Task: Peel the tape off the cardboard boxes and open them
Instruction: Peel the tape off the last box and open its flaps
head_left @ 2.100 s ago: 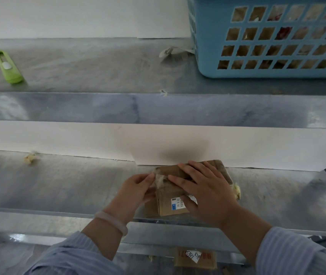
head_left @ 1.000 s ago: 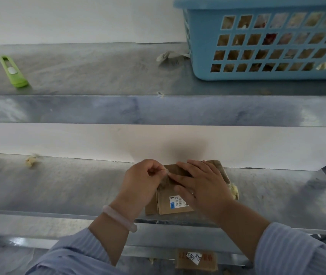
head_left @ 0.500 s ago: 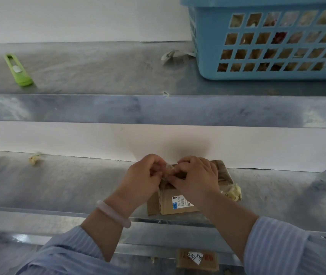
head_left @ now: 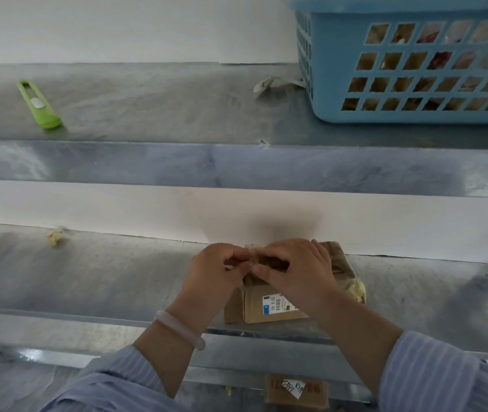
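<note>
A small brown cardboard box with a white and blue barcode label stands near the front edge of the lower metal shelf. Both hands are on its top left corner. My left hand has its fingers curled and pinches a strip of clear tape that stands up from the box. My right hand also has curled fingers on the box top, fingertips at the same strip. A crumpled wad of peeled tape lies against the box's right side.
A green utility knife lies on the upper shelf at left. A blue plastic basket holding scraps stands at upper right, a paper scrap beside it. A tape crumb lies at lower-shelf left. Another labelled box sits below.
My right hand went from lying flat on the box top to curling its fingers at the corner. My left hand closed on the tape, and the strip now stands raised between both hands.
</note>
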A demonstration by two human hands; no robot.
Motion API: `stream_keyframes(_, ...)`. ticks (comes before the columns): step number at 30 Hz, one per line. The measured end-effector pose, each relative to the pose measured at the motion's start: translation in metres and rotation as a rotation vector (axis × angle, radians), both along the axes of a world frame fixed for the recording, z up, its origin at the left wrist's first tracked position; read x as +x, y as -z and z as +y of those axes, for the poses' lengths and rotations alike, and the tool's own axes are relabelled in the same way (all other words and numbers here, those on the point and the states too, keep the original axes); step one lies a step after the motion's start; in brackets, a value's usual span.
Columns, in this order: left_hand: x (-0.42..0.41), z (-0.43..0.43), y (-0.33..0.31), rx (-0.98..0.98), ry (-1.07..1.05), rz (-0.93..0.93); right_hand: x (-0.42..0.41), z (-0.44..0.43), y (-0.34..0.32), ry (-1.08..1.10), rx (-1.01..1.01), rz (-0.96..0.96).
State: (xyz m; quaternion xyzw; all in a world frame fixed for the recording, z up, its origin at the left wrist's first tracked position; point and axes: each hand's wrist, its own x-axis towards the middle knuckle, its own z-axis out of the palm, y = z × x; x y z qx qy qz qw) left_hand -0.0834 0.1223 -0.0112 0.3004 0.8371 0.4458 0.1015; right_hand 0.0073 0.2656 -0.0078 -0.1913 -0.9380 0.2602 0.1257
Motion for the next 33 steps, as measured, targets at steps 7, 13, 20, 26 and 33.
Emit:
stream_keyframes(7, -0.005, -0.002, 0.006, 0.009, 0.060, 0.025, -0.005, -0.006, 0.000, 0.082, -0.042, 0.029)
stream_keyframes(13, 0.002, -0.002, 0.030, 0.132, -0.054, -0.130, -0.006, -0.005, -0.001, 0.090, -0.029, -0.017)
stream_keyframes(20, 0.005, -0.006, 0.042, 0.099, -0.003, -0.098, -0.004, -0.002, -0.003, 0.082, -0.059, -0.023)
stream_keyframes(26, 0.007, -0.006, 0.042, 0.075, -0.020, -0.084, -0.001, 0.004, -0.007, 0.145, -0.324, 0.017)
stream_keyframes(33, 0.007, -0.006, 0.040, 0.015, 0.002, -0.018, 0.012, 0.013, -0.010, 0.227, -0.497, 0.141)
